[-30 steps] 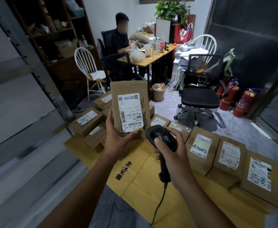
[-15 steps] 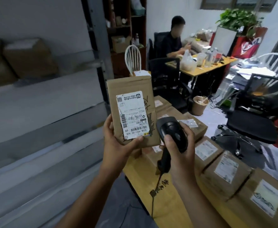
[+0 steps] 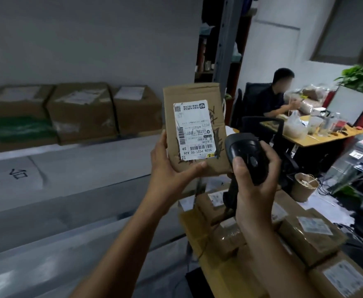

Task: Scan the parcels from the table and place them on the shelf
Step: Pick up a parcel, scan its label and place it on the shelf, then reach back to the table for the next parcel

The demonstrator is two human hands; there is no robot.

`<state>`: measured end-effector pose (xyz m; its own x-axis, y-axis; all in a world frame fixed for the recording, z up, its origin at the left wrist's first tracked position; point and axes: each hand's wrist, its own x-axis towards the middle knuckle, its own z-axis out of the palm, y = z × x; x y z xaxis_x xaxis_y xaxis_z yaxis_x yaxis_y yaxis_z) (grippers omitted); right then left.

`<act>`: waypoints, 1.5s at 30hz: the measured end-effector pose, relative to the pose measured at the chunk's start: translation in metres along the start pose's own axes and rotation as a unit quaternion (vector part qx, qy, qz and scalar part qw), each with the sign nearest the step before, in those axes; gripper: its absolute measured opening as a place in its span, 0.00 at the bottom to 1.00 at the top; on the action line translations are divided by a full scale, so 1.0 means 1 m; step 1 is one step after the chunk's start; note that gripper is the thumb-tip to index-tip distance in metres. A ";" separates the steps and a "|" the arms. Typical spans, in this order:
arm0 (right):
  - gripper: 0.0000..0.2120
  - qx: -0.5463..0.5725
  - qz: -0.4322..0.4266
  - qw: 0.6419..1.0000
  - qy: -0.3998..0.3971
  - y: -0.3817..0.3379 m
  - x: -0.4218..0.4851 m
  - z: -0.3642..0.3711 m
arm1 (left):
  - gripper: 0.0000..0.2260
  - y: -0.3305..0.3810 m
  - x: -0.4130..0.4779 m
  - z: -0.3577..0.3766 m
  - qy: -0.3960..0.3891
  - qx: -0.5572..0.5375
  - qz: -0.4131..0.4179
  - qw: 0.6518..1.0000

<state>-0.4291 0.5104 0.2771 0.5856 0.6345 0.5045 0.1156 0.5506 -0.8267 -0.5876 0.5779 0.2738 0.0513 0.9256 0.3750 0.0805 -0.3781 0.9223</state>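
My left hand [image 3: 172,168] grips the lower edge of a flat brown cardboard parcel [image 3: 194,97], held upright with its white shipping label facing me. Just to its right, my right hand [image 3: 255,177] holds a black barcode scanner [image 3: 246,155] by the handle, its head close to the parcel's lower right corner. The grey metal shelf [image 3: 86,160] stretches across the left, with three brown boxes [image 3: 83,112] standing on one level. Several labelled parcels [image 3: 311,231] lie on the wooden table at the lower right.
A person sits at a desk [image 3: 318,134] at the back right, by a black office chair [image 3: 262,130] and a green plant [image 3: 361,78]. A round paper bin [image 3: 305,186] stands on the floor past the table. A shelf upright [image 3: 225,39] rises behind the parcel.
The view has swung left from the table toward the shelf. Both hands have stayed together, carrying the parcel and scanner along; the shelf's boxes have come into sight.
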 end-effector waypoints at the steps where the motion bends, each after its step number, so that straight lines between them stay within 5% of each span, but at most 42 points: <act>1: 0.30 -0.001 -0.007 1.000 0.002 -0.001 0.006 0.005 | 0.53 0.003 0.007 -0.001 -0.007 -0.007 0.001 1.000; 10: 0.23 0.012 -0.012 1.000 -0.008 0.011 0.060 0.029 | 0.43 0.013 0.047 0.012 -0.002 -0.004 0.023 1.000; 16: 0.24 0.030 0.018 0.998 -0.050 0.032 0.103 0.045 | 0.34 0.013 0.083 0.017 0.056 0.100 0.041 0.993; 21: 0.29 0.067 0.043 0.994 -0.079 0.046 0.135 0.056 | 0.41 0.019 0.108 0.031 0.118 0.188 0.037 0.974; 25: 0.28 0.102 0.060 0.987 -0.105 0.056 0.161 0.070 | 0.34 0.025 0.123 0.047 0.204 0.285 0.089 0.932; 28: 0.24 0.131 0.075 0.980 -0.129 0.063 0.179 0.084 | 0.22 0.016 0.134 0.056 0.199 0.404 0.177 0.875; 35: 0.26 0.166 0.098 0.977 -0.089 0.083 0.205 0.091 | 0.29 -0.002 0.178 0.053 0.145 0.596 0.164 0.772; 40: 0.21 0.161 0.137 0.974 -0.086 0.104 0.197 0.078 | 0.34 -0.006 0.201 0.060 0.132 0.628 0.147 0.753; 45: 0.22 0.145 0.159 0.973 -0.082 0.109 0.191 0.062 | 0.35 -0.005 0.198 0.067 0.126 0.612 0.131 0.770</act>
<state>-0.3547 0.7254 0.2986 0.4160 0.8625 0.2881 -0.2960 0.4280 -0.8539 -0.5112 0.7622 0.3374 0.0431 0.7306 0.6814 0.9855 -0.1431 0.0911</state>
